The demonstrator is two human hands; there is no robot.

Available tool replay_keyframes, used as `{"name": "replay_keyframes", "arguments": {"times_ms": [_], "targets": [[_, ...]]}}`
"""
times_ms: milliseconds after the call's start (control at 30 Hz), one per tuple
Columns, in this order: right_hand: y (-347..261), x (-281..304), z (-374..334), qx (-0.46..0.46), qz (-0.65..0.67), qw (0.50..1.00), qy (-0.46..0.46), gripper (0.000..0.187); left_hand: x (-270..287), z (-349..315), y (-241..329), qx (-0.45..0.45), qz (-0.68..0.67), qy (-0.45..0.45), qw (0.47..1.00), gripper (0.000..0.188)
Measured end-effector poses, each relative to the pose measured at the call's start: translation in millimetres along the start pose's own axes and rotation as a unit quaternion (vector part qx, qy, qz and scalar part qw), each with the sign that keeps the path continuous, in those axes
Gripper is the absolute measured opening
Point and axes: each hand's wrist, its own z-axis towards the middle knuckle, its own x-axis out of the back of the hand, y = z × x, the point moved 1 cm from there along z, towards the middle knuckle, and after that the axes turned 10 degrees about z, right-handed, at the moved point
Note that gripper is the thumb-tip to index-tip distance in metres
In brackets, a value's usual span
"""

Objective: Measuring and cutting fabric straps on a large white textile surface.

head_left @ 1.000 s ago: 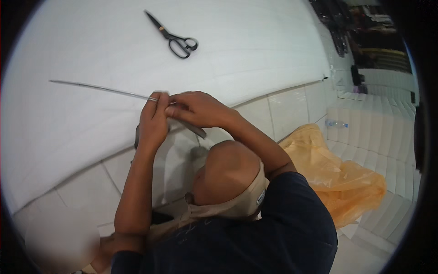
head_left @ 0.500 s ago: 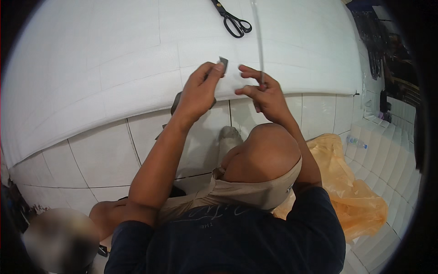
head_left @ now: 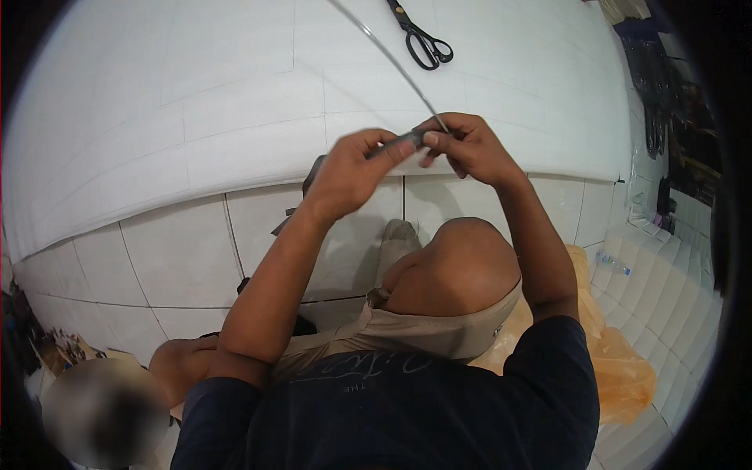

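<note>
My left hand [head_left: 351, 174] is closed on a short dark grey strip [head_left: 394, 146], its thumb lying along the top. My right hand [head_left: 476, 150] meets the strip's other end with thumb and fingertips. Between those same right fingers is one end of a long, thin metal rod [head_left: 392, 61], slanting away to the far left over a white sheet [head_left: 235, 117]. Whether the rod is round or flat I cannot tell. Black-handled scissors [head_left: 428, 48] lie on the sheet beyond my hands. Under my left wrist a dark object [head_left: 313, 174] is mostly hidden.
White floor tiles [head_left: 172, 258] run along the sheet's near edge. An orange plastic bag [head_left: 619, 368] and a clear bottle [head_left: 613, 263] lie to the right. Another person's blurred head [head_left: 106, 411] is at the lower left. Dark items [head_left: 654, 94] hang at the far right.
My hands, apart before, have come together at the strip. The rod has swung from nearly straight ahead to a slant toward the far left. My right fingers have closed in.
</note>
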Motion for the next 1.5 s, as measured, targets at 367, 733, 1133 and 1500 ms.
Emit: {"name": "replay_keyframes", "arguments": {"times_ms": [367,733,1133,1500], "targets": [[21,9,28,-0.036,-0.177,0.984,-0.003,0.024,-64,-1,-68,0.15,-0.161,0.033,0.975,0.028],[67,-4,54,0.092,-0.322,0.941,0.048,0.027,-82,39,-98,0.277,-0.319,0.179,0.888,0.051],[-32,41,-49,0.121,-0.43,0.894,0.02,0.043,-114,61,-130,0.105,-0.221,0.394,0.886,0.053],[-105,36,-160,0.036,-0.657,0.753,-0.014,0.043,-106,53,-100,0.132,-0.261,0.39,0.873,0.074]]}}
